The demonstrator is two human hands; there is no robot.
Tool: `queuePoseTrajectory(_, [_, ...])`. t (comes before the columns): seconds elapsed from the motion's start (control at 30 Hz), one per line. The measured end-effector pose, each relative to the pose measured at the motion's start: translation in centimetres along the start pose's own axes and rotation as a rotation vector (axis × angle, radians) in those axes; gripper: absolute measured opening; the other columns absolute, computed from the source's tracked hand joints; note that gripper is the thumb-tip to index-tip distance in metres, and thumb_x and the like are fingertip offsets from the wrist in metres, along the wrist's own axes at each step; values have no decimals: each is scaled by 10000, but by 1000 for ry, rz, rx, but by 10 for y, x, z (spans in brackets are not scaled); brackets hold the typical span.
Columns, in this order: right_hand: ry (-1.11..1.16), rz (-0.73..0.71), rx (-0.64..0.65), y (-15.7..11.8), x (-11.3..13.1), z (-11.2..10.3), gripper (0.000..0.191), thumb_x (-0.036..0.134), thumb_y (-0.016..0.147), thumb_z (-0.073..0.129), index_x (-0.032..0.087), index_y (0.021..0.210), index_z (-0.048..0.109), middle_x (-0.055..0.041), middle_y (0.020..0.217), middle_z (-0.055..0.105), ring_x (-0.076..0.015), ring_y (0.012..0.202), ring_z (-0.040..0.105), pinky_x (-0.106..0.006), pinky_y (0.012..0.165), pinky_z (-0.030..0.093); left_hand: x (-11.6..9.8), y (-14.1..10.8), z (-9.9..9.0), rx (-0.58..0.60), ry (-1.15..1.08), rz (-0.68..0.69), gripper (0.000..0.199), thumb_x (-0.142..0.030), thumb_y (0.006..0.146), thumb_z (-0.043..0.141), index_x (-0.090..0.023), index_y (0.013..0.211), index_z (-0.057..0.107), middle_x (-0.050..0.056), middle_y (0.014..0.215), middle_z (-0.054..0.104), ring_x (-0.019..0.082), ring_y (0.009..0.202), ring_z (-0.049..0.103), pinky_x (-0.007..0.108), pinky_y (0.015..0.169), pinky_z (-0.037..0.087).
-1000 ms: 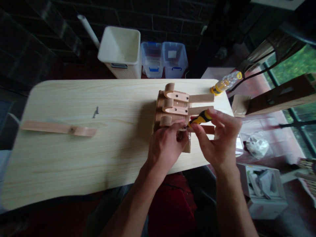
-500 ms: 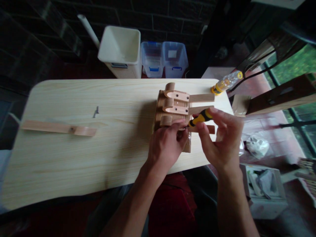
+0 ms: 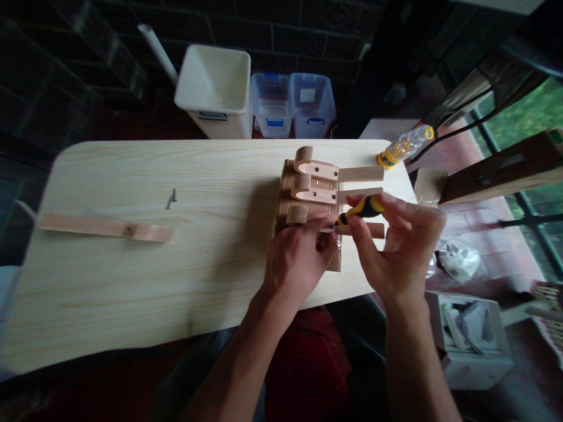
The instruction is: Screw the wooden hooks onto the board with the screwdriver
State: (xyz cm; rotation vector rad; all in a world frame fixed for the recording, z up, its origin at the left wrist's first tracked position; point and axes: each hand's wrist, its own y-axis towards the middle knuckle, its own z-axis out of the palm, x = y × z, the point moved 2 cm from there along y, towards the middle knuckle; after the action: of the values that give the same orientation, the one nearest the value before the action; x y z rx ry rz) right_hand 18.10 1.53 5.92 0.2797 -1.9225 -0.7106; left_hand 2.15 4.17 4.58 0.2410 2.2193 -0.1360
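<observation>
A wooden assembly (image 3: pixel 315 192) with curved pieces and long slats stands on the light table (image 3: pixel 132 281). Dark screw heads show on two of its pieces. My right hand (image 3: pixel 396 246) grips a yellow and black screwdriver (image 3: pixel 367 206) by its handle, tip pointing left and down at the nearest piece. Closed at the front of the assembly, my left hand (image 3: pixel 299 258) has its fingertips pinched beside the screwdriver's tip; what they hold is hidden.
Two screws (image 3: pixel 171 199) and a long wooden piece (image 3: pixel 105 227) lie on the left half. A clear and yellow bit container (image 3: pixel 404 147) sits at the back right corner. Behind the table are a white bin (image 3: pixel 214 82) and two clear boxes (image 3: pixel 311 105).
The fingers of my right hand have shifted slightly right on the screwdriver, and its handle looks turned. My left hand has hardly moved.
</observation>
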Motion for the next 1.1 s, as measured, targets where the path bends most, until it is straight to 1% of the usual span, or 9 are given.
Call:
queuePoseTrajectory(0.13, [-17,0,26,-1,-1,1,648,147,1012,778,438,1542,546,-50,1417,715,-297,1317,773,-570,1065,739,-1,0,0,3,12,-10,326,-217,1000,784,-282,1316,832,40,1177,899,188,782,846,315,839,679])
queuePoseTrajectory(0.3, [-23,13,61,-2,-1,-3,683,130,988,804,405,1557,544,-56,1435,721,-302,1341,767,-562,1063,745,-1,0,0,10,19,-23,314,-241,1005,794,-288,1312,837,42,1177,898,204,851,863,318,858,679])
queuePoseTrajectory(0.5, [34,7,64,1,3,-3,740,61,946,826,426,1534,565,-29,1439,694,-240,1249,798,-373,854,795,-1,0,1,4,23,-45,335,-230,1001,801,-298,1327,841,26,1094,905,223,882,866,345,908,678])
queuePoseTrajectory(0.57, [36,-12,29,1,1,-3,769,41,925,837,443,1525,573,-14,1418,679,-236,1297,767,-344,819,795,-2,1,1,7,28,-47,324,-228,1004,796,-307,1314,846,21,1179,899,209,842,857,345,900,678])
queuePoseTrajectory(0.67, [3,-41,18,1,-2,-3,784,49,908,861,446,1523,580,-15,1394,684,-257,1360,733,-384,857,798,-3,1,-1,9,22,-40,314,-217,1009,786,-308,1302,851,17,1279,880,186,801,843,326,869,671])
queuePoseTrajectory(0.8, [-14,-31,63,2,-2,-6,711,66,961,807,408,1534,562,-48,1405,726,-285,1330,776,-541,1039,759,-2,1,-1,10,-6,-26,319,-208,1003,784,-282,1306,849,30,1271,882,180,785,838,312,827,664])
queuePoseTrajectory(0.87, [2,-15,69,3,0,-6,670,73,990,768,391,1538,552,-65,1409,729,-282,1291,800,-522,992,775,-1,1,0,10,-6,-25,332,-207,1001,782,-278,1320,845,34,1240,889,182,776,837,313,808,662])
queuePoseTrajectory(1.0, [9,-12,59,4,3,-4,648,80,996,762,387,1532,567,-60,1395,710,-246,1201,825,-370,812,797,-1,1,1,-9,4,-13,303,-224,1011,772,-296,1292,856,20,1226,891,179,752,836,319,816,665])
queuePoseTrajectory(1.1, [-37,-23,66,5,2,-4,604,111,1014,755,385,1526,590,-61,1380,738,-265,1228,811,-440,917,788,-1,1,0,-15,4,-10,282,-236,1019,764,-297,1278,858,18,1224,892,176,744,838,315,820,670])
